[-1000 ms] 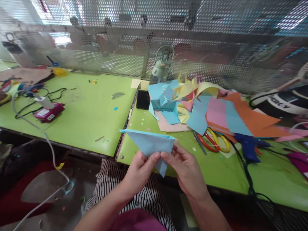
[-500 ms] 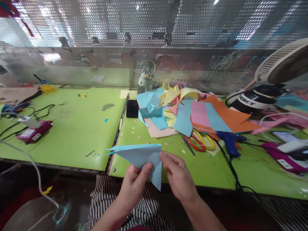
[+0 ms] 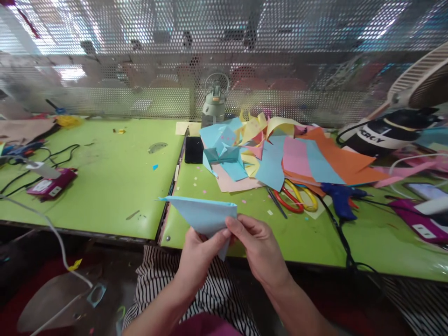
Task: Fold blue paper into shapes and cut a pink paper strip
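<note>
A folded sheet of light blue paper (image 3: 201,214) is held between both hands, above the near edge of the green table (image 3: 115,186). My left hand (image 3: 201,249) grips it from below, thumb pressed on its near face, fingers hidden behind. My right hand (image 3: 257,242) pinches its right end between thumb and fingers. The paper tapers to a point at the left, and a short flap hangs below the hands. Just beyond, to the right, lie scissors (image 3: 296,198) with red and yellow handles.
Coloured paper sheets (image 3: 301,161) and cut scraps pile up behind the hands. A black phone (image 3: 193,150) and a bottle (image 3: 213,109) stand left of them. At right are a blue glue gun (image 3: 339,203), its cable, a purple power strip (image 3: 418,221), a black canister (image 3: 385,133) and a fan (image 3: 420,77).
My right hand has shifted left and closed in toward my left hand, its thumb now farther onto the paper. The paper's lower flap shows smaller, and the view has tilted slightly.
</note>
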Demonstrator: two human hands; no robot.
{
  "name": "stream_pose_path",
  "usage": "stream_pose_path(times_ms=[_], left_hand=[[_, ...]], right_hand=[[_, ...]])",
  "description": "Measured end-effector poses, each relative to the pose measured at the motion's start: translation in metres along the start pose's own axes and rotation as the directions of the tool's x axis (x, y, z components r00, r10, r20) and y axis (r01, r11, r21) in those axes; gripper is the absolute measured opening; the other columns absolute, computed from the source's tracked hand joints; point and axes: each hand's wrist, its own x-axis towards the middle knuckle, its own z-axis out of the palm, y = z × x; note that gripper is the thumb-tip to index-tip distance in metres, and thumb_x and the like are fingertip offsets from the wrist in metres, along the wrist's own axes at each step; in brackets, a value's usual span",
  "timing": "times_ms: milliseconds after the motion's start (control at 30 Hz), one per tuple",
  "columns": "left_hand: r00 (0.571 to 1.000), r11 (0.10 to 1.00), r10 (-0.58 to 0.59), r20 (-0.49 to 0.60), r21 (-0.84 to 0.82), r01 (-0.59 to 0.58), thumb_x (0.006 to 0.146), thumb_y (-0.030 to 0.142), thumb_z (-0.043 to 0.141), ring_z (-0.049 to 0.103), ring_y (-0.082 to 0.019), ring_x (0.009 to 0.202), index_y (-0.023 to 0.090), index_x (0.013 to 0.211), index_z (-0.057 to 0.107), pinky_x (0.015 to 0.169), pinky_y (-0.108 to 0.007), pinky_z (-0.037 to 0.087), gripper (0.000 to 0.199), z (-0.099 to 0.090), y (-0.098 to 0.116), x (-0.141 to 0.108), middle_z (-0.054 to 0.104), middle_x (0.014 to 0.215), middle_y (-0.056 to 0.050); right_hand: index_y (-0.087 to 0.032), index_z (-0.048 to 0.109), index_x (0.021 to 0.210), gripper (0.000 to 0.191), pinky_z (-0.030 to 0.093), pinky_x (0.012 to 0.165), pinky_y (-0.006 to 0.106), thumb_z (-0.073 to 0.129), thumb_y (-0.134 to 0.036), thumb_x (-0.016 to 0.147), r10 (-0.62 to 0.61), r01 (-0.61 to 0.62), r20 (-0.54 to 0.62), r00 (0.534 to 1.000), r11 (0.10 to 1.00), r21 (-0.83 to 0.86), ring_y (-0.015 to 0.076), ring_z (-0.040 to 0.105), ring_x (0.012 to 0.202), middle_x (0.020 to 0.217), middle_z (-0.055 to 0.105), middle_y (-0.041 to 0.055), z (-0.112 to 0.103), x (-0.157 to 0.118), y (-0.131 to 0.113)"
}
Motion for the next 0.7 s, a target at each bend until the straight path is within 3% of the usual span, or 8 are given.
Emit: stream_pose_path(times_ms=[67,167,233,300,400,500,600,700], left_hand=[[1.000,1.000,-0.007,0.005,0.009,0.007,0.069,0.033,0.086,0.068,-0.018,0.079,0.012,0.090,0.074,0.076,-0.028,0.055,0.032,0.001,0.002,0.000,0.076,0.089,-0.007],[0.998,0.999,-0.032,0.045,0.041,0.030,0.069,0.036,0.085,0.068,-0.017,0.076,0.012,0.092,0.075,0.074,-0.027,0.055,0.034,0.001,0.004,-0.001,0.076,0.087,-0.007],[0.996,0.998,-0.044,0.077,0.049,0.040,0.071,0.038,0.084,0.068,-0.017,0.076,0.012,0.092,0.076,0.074,-0.027,0.056,0.034,0.000,0.005,-0.002,0.076,0.087,-0.007],[0.994,0.998,-0.051,0.092,0.027,0.049,0.070,0.040,0.084,0.068,-0.017,0.078,0.014,0.094,0.076,0.075,-0.027,0.056,0.036,0.000,0.006,-0.003,0.076,0.089,-0.007],[0.995,0.999,-0.046,0.093,0.012,0.045,0.069,0.044,0.085,0.068,-0.017,0.076,0.015,0.091,0.077,0.074,-0.027,0.057,0.036,0.003,0.007,-0.004,0.076,0.086,-0.006],[0.997,0.999,-0.025,0.072,0.037,0.022,0.069,0.047,0.084,0.068,-0.016,0.072,0.015,0.082,0.077,0.072,-0.028,0.057,0.035,0.007,0.007,-0.005,0.075,0.081,-0.005],[0.992,0.995,-0.081,0.093,0.063,0.075,0.069,0.053,0.082,0.069,-0.019,0.070,0.015,0.080,0.078,0.069,-0.031,0.057,0.039,0.010,0.000,-0.010,0.075,0.074,-0.007],[0.979,0.987,-0.148,0.142,0.081,0.137,0.071,0.056,0.080,0.072,-0.021,0.074,0.016,0.083,0.079,0.074,-0.033,0.058,0.041,0.008,-0.012,-0.018,0.077,0.080,-0.009]], right_hand=[[-0.023,0.068,0.062,0.029,0.048,0.073,0.026,0.073,-0.046,0.079,-0.074,0.073,-0.020,0.997,0.997,-0.029,0.0165,0.059,0.085,0.083,0.066,0.0008,0.002,-0.001,-0.001],[-0.024,0.070,0.063,0.028,0.049,0.089,0.029,0.071,-0.046,0.082,-0.152,0.146,-0.048,0.987,0.983,-0.108,0.0223,0.052,0.118,0.117,0.065,0.0040,0.004,-0.001,-0.004],[-0.024,0.072,0.066,0.028,0.049,0.093,0.031,0.070,-0.047,0.083,-0.146,0.140,-0.036,0.989,0.983,-0.118,0.0236,0.047,0.127,0.130,0.060,0.0044,0.005,-0.002,-0.006],[-0.023,0.070,0.065,0.030,0.052,0.086,0.029,0.070,-0.046,0.083,-0.106,0.104,-0.013,0.994,0.990,-0.091,0.0243,0.048,0.126,0.135,0.057,0.0044,0.006,-0.003,-0.008],[-0.021,0.067,0.061,0.032,0.051,0.057,0.022,0.073,-0.048,0.078,-0.020,0.020,-0.016,1.000,0.999,-0.029,0.0247,0.057,0.112,0.128,0.061,0.0051,0.007,-0.005,-0.010],[-0.021,0.067,0.061,0.031,0.043,0.043,0.021,0.077,-0.048,0.073,0.032,-0.031,-0.062,0.998,0.999,0.014,0.0207,0.063,0.088,0.106,0.068,0.0056,0.009,-0.007,-0.011],[-0.023,0.068,0.065,0.030,0.044,0.045,0.025,0.078,-0.051,0.072,0.050,-0.040,-0.116,0.992,0.995,0.089,0.0167,0.062,0.070,0.091,0.070,0.0034,0.010,-0.003,-0.017],[-0.026,0.067,0.066,0.028,0.053,0.067,0.033,0.078,-0.051,0.070,-0.059,0.083,-0.207,0.977,0.991,0.109,0.0208,0.065,0.079,0.079,0.070,0.0013,0.005,0.008,-0.032]])
